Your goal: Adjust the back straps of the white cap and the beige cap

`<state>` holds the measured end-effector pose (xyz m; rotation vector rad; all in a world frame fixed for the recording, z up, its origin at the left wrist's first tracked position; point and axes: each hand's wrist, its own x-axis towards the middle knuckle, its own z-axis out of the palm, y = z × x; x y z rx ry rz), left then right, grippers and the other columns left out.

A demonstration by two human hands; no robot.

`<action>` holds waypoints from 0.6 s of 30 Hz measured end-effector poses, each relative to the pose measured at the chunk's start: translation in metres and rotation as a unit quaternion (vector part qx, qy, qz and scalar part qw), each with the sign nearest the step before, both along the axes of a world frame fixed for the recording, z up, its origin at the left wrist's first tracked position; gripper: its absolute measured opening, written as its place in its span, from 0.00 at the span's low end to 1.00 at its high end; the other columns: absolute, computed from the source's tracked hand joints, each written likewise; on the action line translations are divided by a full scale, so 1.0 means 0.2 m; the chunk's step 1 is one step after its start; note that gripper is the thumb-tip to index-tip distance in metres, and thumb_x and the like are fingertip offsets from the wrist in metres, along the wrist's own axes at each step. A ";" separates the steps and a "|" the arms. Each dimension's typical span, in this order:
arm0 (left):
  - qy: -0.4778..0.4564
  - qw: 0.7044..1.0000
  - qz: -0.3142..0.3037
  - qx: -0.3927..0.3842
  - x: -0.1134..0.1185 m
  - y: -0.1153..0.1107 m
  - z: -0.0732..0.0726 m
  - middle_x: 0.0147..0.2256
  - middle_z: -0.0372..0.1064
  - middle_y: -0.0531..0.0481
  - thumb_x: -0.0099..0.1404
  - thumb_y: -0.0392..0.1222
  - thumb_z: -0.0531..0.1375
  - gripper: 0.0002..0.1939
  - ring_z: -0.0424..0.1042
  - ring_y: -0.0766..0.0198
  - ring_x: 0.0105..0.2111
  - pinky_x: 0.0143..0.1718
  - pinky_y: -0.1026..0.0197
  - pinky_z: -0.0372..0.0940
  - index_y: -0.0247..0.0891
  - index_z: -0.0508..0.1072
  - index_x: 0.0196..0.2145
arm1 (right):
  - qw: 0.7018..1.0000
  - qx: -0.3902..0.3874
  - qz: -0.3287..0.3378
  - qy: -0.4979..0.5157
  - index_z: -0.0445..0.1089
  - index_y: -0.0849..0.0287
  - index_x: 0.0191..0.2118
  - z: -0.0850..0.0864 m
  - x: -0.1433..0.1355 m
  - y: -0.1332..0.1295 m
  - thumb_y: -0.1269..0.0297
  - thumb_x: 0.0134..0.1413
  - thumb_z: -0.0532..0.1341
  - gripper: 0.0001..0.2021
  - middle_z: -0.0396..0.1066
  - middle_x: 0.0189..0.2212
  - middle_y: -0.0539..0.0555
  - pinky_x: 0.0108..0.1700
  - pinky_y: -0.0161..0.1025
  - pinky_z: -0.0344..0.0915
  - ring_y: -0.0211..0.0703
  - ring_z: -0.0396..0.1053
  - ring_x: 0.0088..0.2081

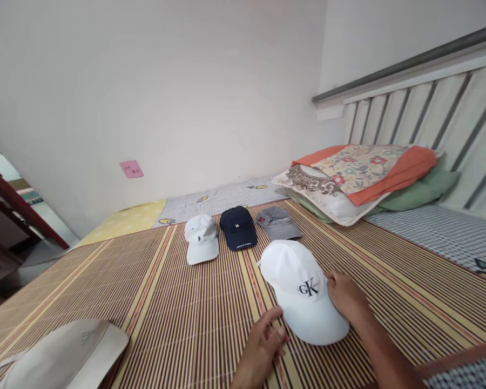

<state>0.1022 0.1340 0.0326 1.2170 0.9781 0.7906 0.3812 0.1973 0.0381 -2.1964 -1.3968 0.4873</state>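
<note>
A white cap with a black CK logo [299, 286] lies on a striped bamboo mat [178, 308] that covers a bed. My right hand [345, 294] rests against the cap's right side, fingers curled on its crown. Fingertips of my left hand [263, 346] touch the cap's left edge near the brim. Behind it lie three caps in a row: a white one [201, 239], a navy one [237, 227] and a grey one [277, 222].
A beige cap [71, 354] sits at the mat's near left corner. Stacked pillows [360, 181] lie at the head of the bed against a slatted headboard [429, 108]. A pink note [131, 169] is stuck on the wall.
</note>
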 end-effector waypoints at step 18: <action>0.002 1.000 0.015 -0.016 -0.05 -0.08 0.13 0.57 0.71 0.32 0.59 0.70 0.65 0.44 0.75 0.49 0.51 0.48 0.53 0.69 0.33 0.70 0.60 | 0.993 0.081 -0.016 0.088 0.75 0.60 0.46 -0.19 0.09 -0.01 0.64 0.69 0.60 0.07 0.78 0.45 0.56 0.52 0.52 0.72 0.48 0.75 0.46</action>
